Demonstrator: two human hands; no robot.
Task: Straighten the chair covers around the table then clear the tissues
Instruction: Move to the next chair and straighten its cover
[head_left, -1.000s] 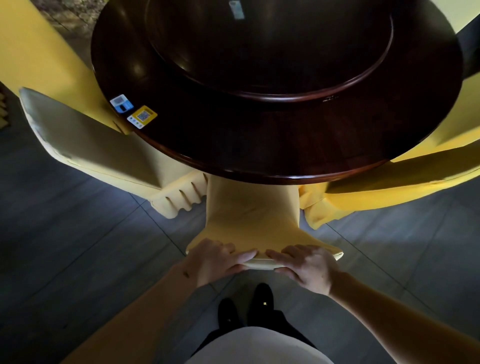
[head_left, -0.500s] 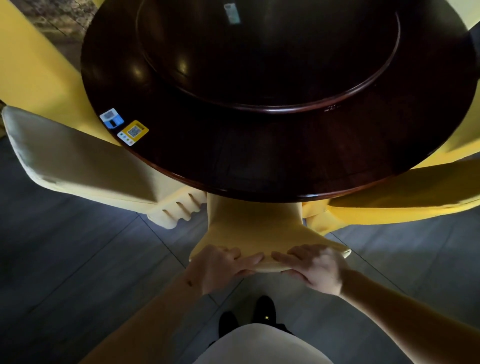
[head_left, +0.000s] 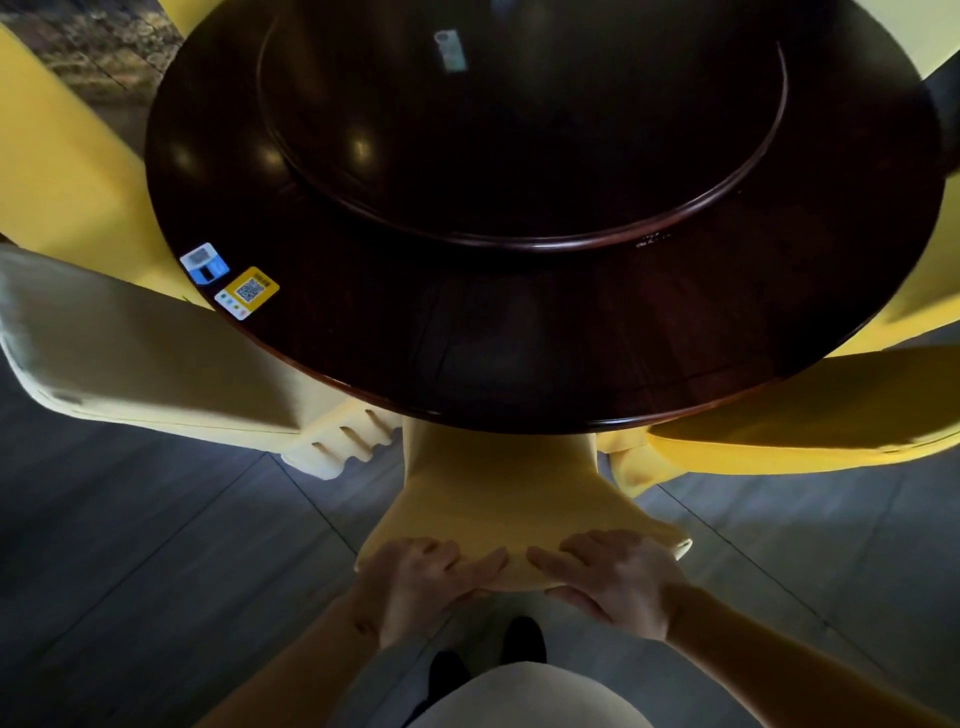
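No shift vs earlier: L hand (head_left: 423, 577), R hand (head_left: 615, 577) still pinch chair cover (head_left: 498, 493) top edge, fingers over, thumbs under; prob. pulling fabric taut, centred.

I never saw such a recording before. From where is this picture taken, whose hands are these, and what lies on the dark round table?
There is no machine: a person wears one camera on the head, looking down at their own arms. The left hand and right hand grip the top edge of a yellow chair cover. That chair is pushed under a round wooden table with a raised turntable. Near the table's left edge lie a yellow QR-code sticker and a blue sticker. A small pale thing on the turntable is too blurred to name.
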